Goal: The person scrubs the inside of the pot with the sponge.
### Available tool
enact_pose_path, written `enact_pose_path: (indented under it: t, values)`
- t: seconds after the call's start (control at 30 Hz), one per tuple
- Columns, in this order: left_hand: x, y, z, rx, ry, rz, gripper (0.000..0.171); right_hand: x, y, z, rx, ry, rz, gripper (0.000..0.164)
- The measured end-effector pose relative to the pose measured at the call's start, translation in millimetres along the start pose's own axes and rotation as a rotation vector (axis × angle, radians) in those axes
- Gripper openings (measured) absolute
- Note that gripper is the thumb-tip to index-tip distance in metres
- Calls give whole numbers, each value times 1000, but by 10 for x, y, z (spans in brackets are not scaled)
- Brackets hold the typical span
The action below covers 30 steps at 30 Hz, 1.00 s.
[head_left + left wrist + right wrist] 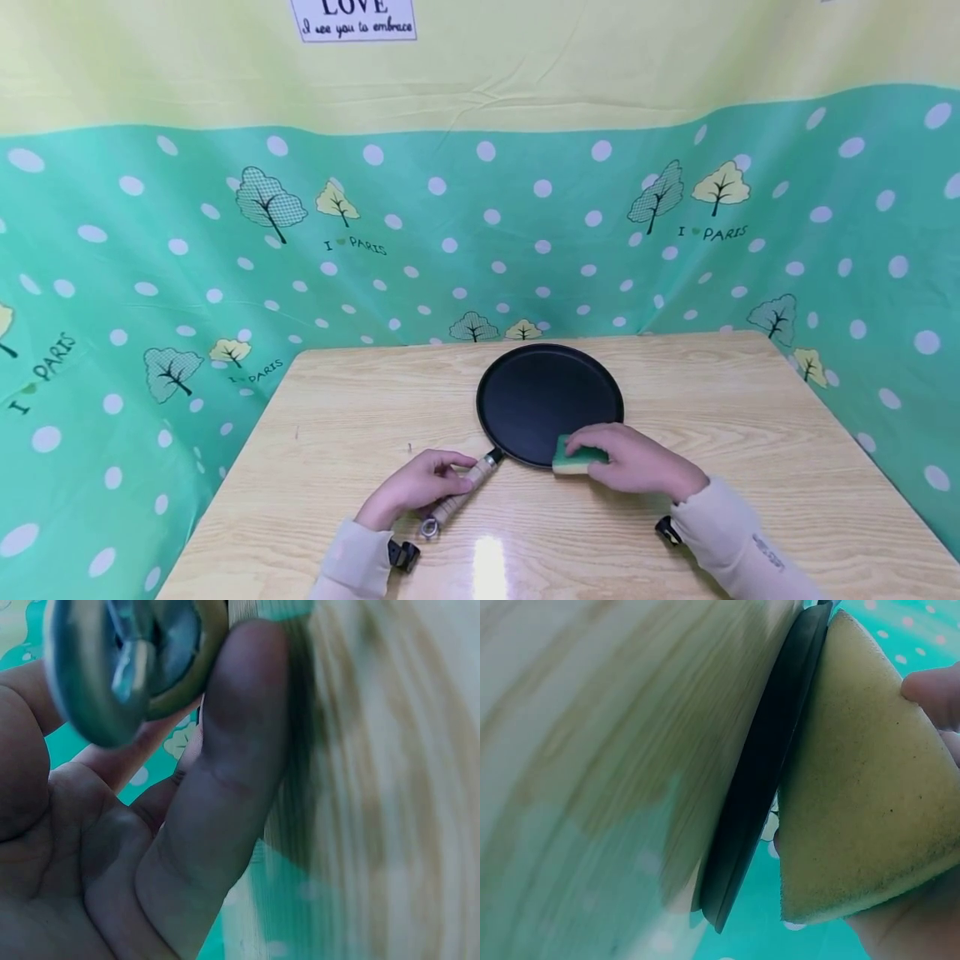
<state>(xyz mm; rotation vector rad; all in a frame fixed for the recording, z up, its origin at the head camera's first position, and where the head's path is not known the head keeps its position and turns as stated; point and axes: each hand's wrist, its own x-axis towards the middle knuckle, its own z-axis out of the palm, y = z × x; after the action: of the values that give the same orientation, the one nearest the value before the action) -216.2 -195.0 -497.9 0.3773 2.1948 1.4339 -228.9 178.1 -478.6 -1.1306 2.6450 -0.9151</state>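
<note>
A round, shallow black pan [551, 392] lies on the wooden table. Its wrapped handle [480, 473] points toward the near left, and my left hand [420, 483] holds it between thumb and fingers. In the left wrist view the handle's metal end ring [75, 697] is close up, beside the thumb [240, 750]. At the pan's near right rim, my right hand [637, 461] grips a green and yellow sponge [572, 468]. The right wrist view shows the sponge's yellow face tilted against the dark rim. Part of the sponge is covered by the fingers.
The light wood table [360, 408] extends around the pan on all sides. A green dotted curtain [420, 275] with tree prints hangs behind it and along both sides. Small black devices sit at both wrists, below the pale sleeves [727, 533].
</note>
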Motion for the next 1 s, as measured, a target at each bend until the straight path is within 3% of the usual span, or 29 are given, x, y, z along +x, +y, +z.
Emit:
enact_pose_path:
  t: [0.77,1.0]
  values:
    - [4,5,10,55,18,26,41,65,-8,91,16,-21,37,37]
    - [-1,19,16,50,19,44,41,88,-45,98,5,-13,11,37]
